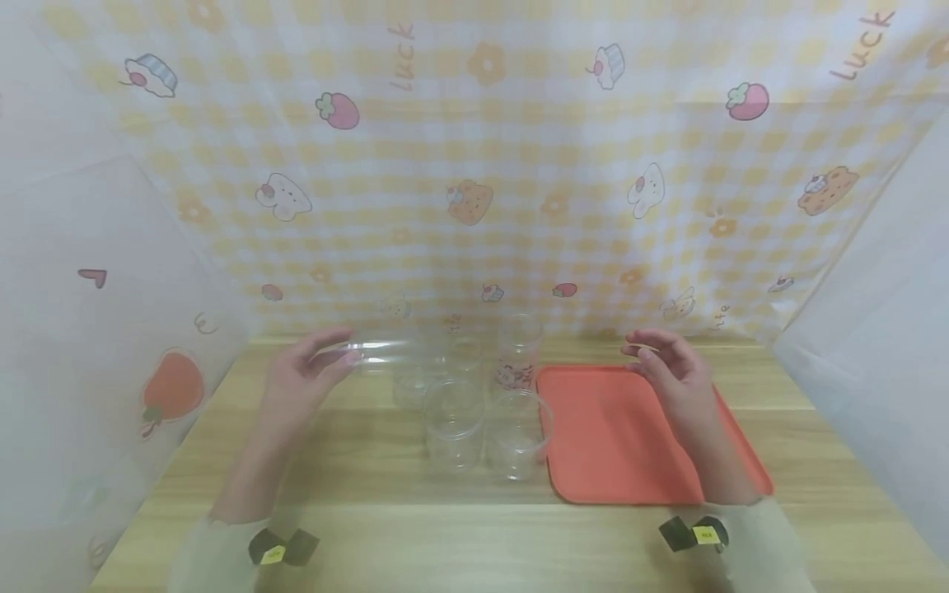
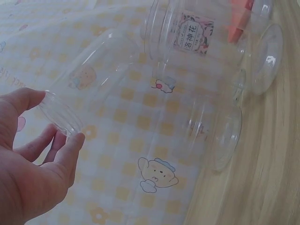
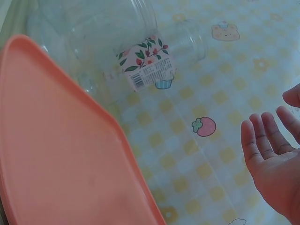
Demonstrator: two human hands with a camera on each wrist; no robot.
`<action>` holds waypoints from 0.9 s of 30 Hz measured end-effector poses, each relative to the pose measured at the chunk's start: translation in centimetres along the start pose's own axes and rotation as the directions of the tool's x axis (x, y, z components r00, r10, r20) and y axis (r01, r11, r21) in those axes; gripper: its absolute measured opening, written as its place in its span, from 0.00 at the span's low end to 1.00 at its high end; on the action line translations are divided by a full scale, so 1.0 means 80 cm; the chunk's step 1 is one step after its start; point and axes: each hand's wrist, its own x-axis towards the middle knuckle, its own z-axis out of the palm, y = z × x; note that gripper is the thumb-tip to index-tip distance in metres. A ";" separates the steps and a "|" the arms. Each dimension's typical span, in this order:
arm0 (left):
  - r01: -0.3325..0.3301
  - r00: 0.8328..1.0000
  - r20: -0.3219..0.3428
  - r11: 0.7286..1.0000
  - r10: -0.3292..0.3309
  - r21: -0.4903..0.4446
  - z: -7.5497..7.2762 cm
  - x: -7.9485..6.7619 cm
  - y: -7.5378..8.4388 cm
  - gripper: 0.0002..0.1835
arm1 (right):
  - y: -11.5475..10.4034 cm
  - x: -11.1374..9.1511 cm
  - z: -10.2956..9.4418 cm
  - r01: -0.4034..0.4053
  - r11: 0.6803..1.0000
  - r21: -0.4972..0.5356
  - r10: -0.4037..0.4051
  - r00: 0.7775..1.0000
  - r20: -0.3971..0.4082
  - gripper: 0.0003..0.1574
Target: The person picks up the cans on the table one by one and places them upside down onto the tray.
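My left hand point(image 1: 307, 371) pinches a clear plastic jar point(image 2: 101, 65) by its threaded mouth, thumb and fingertips on opposite sides of the rim. The jar is raised off the table and lies on its side, its bottom pointing right in the head view, where it looks blurred. Below and to the right stand several clear plastic jars point(image 1: 455, 432) in a cluster. One labelled jar point(image 1: 516, 375) at the back carries a pink floral sticker. Above the orange tray, my right hand point(image 1: 675, 371) hovers with relaxed, slightly bent fingers and holds nothing.
The orange-red tray point(image 1: 615, 461) lies on the wooden table point(image 1: 356, 543), just right of the jars. A yellow checked cloth point(image 1: 474, 148) hangs behind the table, and pale sheets point(image 1: 89, 346) close off both sides.
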 end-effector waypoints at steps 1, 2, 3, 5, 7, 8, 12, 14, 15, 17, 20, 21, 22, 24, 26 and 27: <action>-0.002 1.000 0.001 1.000 0.002 -0.002 0.001 0.001 0.000 0.22 | 0.000 0.000 0.001 -0.001 1.000 -0.002 0.001 1.000 0.000 0.19; 0.000 1.000 0.002 1.000 0.000 -0.006 0.002 0.001 0.001 0.22 | -0.001 0.000 0.001 -0.001 1.000 -0.004 0.001 1.000 0.000 0.19; 0.001 1.000 0.004 1.000 -0.001 0.000 0.003 0.002 0.001 0.22 | -0.001 0.001 0.002 0.000 1.000 -0.008 0.000 1.000 -0.001 0.19; 0.007 1.000 0.006 1.000 -0.007 0.004 0.004 0.003 0.003 0.22 | -0.001 0.002 0.003 0.000 1.000 -0.010 0.000 1.000 0.001 0.19; 0.011 1.000 0.007 1.000 -0.011 -0.003 0.006 0.004 0.004 0.22 | -0.001 0.002 0.005 0.003 1.000 -0.006 -0.003 1.000 0.004 0.19; 0.012 1.000 0.007 1.000 -0.012 -0.005 0.006 0.004 0.004 0.22 | -0.002 0.003 0.006 0.003 1.000 -0.008 -0.003 1.000 0.005 0.19; 0.008 1.000 0.010 1.000 -0.008 -0.020 0.010 0.007 0.005 0.22 | -0.003 0.005 0.009 -0.003 1.000 -0.011 0.003 1.000 0.001 0.20; 0.006 1.000 0.008 1.000 -0.006 -0.025 0.011 0.007 0.006 0.22 | -0.004 0.005 0.011 -0.010 1.000 -0.020 0.010 1.000 -0.005 0.20; 0.003 1.000 0.007 1.000 -0.003 -0.029 0.012 0.008 0.006 0.22 | -0.005 0.006 0.012 -0.010 1.000 -0.022 0.010 1.000 -0.007 0.19; -0.002 1.000 0.003 0.999 0.002 -0.040 0.014 0.008 0.007 0.22 | -0.006 0.006 0.016 -0.015 1.000 -0.022 0.015 1.000 -0.019 0.19; -0.006 1.000 -0.002 0.998 0.006 -0.060 0.015 0.009 0.007 0.21 | -0.009 0.007 0.021 -0.020 1.000 -0.013 0.020 0.999 -0.040 0.19; -0.008 1.000 -0.002 0.998 0.008 -0.066 0.016 0.009 0.007 0.21 | -0.009 0.008 0.023 -0.020 1.000 -0.012 0.020 0.999 -0.045 0.19; -0.007 1.000 0.000 0.998 0.007 -0.070 0.016 0.009 0.006 0.21 | -0.010 0.008 0.024 -0.021 1.000 -0.010 0.021 0.998 -0.051 0.19; -0.011 1.000 0.007 0.997 0.011 -0.078 0.017 0.010 0.006 0.21 | -0.011 0.008 0.027 -0.017 1.000 -0.010 0.017 0.999 -0.052 0.18; -0.012 1.000 0.013 0.996 0.013 -0.088 0.018 0.010 0.007 0.21 | -0.012 0.009 0.028 -0.013 1.000 -0.011 0.012 0.999 -0.050 0.19; -0.012 1.000 0.016 0.996 0.013 -0.090 0.019 0.010 0.007 0.21 | -0.012 0.009 0.029 -0.012 1.000 -0.011 0.011 0.999 -0.049 0.19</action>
